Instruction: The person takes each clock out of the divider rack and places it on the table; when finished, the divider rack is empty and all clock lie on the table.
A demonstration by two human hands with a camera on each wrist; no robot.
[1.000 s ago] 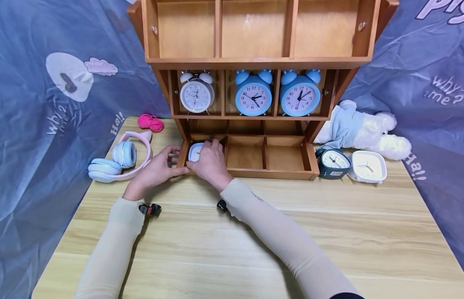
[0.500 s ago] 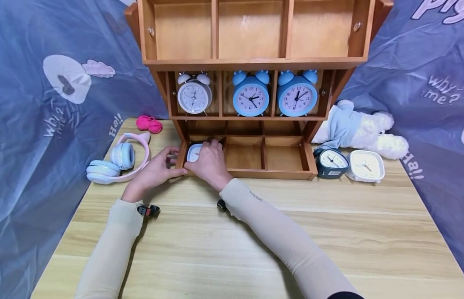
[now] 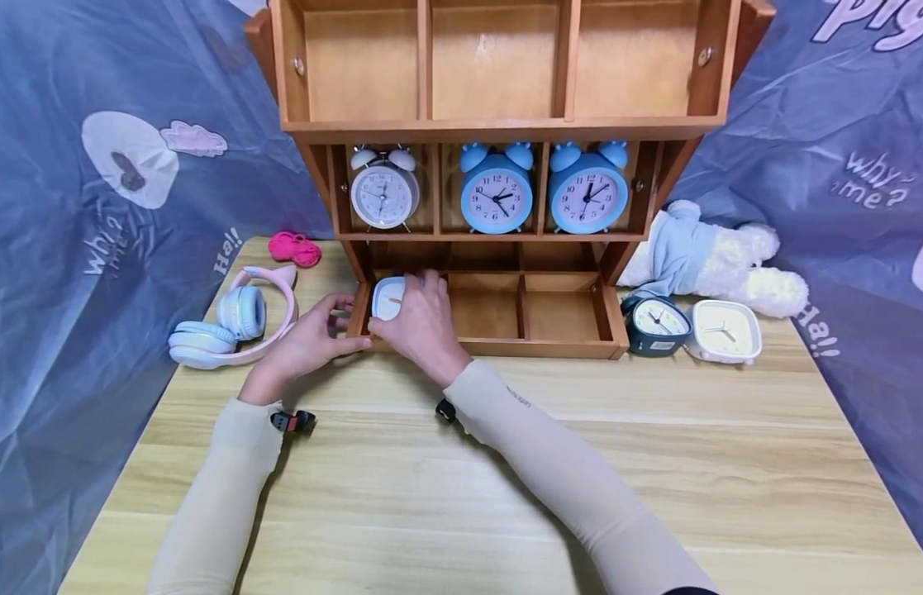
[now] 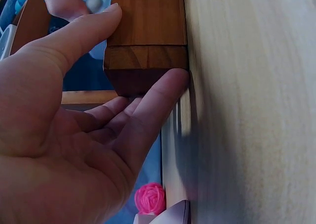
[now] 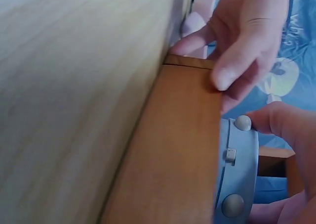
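My right hand (image 3: 420,318) holds a small square light-blue alarm clock (image 3: 387,297) in the bottom left compartment of the wooden shelf (image 3: 464,346). In the right wrist view, the thumb and a finger span the clock (image 5: 237,169), whose round feet face the camera. My left hand (image 3: 305,339) grips the shelf's lower left corner. Its thumb lies over the front board (image 4: 148,21) in the left wrist view, with the fingers against the outer end. The middle tier bears a white twin-bell clock (image 3: 384,194) and two blue twin-bell clocks (image 3: 497,198).
To the left lie pink-and-blue headphones (image 3: 238,318) and a pink yarn bundle (image 3: 294,248). A dark green clock (image 3: 657,325), a white square clock (image 3: 723,332) and a plush toy (image 3: 717,256) are on the right. The top tier (image 3: 498,126) overhangs the others.
The light-blue clock has risen slightly in its compartment with my right hand, and more of its face shows. My left hand stays at the shelf corner. The head view has shifted a little.
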